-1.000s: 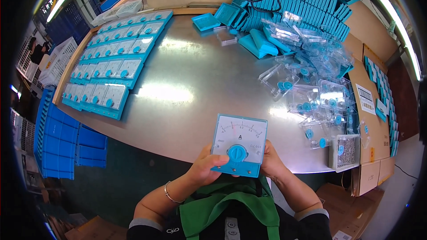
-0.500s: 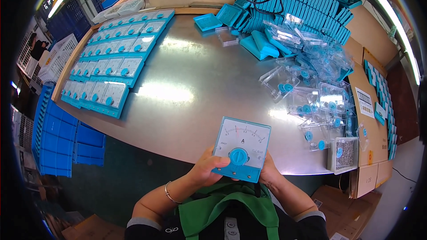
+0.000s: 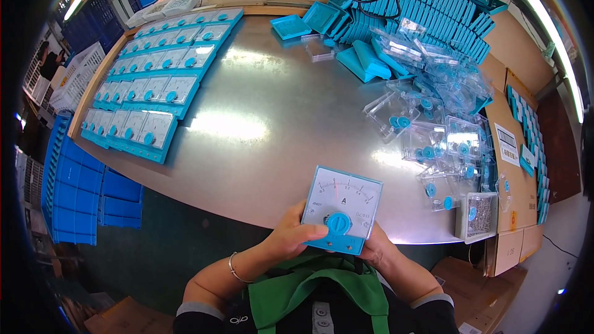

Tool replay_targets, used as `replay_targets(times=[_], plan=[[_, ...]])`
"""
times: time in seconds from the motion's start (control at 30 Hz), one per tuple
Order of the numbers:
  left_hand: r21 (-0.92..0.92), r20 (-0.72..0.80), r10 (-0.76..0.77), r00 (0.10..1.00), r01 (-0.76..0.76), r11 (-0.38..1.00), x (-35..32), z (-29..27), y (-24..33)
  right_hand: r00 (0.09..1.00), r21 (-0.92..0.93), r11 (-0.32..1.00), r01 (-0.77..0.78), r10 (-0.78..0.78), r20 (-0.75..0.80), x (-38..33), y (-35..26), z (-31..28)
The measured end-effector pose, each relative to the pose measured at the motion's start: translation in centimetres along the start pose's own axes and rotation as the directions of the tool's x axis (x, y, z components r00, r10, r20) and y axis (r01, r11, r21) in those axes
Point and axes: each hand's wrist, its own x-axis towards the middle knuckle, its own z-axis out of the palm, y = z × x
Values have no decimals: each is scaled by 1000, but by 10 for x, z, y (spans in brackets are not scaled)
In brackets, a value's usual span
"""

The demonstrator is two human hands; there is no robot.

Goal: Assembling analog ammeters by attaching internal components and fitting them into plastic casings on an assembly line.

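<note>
An analogue ammeter (image 3: 344,201) with a white dial, a blue knob and a blue base is held up at the table's near edge, dial facing me. My left hand (image 3: 292,233) grips its lower left side, thumb lying on the front beside the knob. At the lower right corner my right hand (image 3: 376,244) is wrapped round the edge, its fingers mostly hidden behind the meter. A thin needle stands near the left part of the scale.
Rows of finished-looking meters (image 3: 154,128) line the table's left side. Clear covers with blue knobs (image 3: 427,130) are heaped at the right, below stacked blue bases (image 3: 427,12). A white box of small parts (image 3: 480,216) sits at the right edge, beside cardboard (image 3: 510,192). Blue bins (image 3: 71,192) stand lower left.
Both hands have shifted the ammeter slightly to the right, and it is tilted a little more clockwise. The grip stays on it; the left thumb still rests near the knob.
</note>
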Motion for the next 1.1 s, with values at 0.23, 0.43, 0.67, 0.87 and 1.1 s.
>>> replay_targets(times=[0.23,0.43,0.67,0.87,1.1], plan=[[-32,10,-60,998,60,998,-3,-6,2,999,-6,1000,-28,28,-36,0,0,6],[-40,9,-77,997,78,996,0,-8,2,999,-13,1000,-24,23,-28,3,0,2],[13,37,-40,999,39,999,-1,-11,7,985,-97,983,154,-160,-57,6,2,-12],[153,15,67,998,-69,986,13,-19,20,938,-478,809,341,-330,108,-18,-48,7],[430,-59,551,832,-477,766,48,-17,44,423,-720,-559,412,-582,694,29,-78,51]])
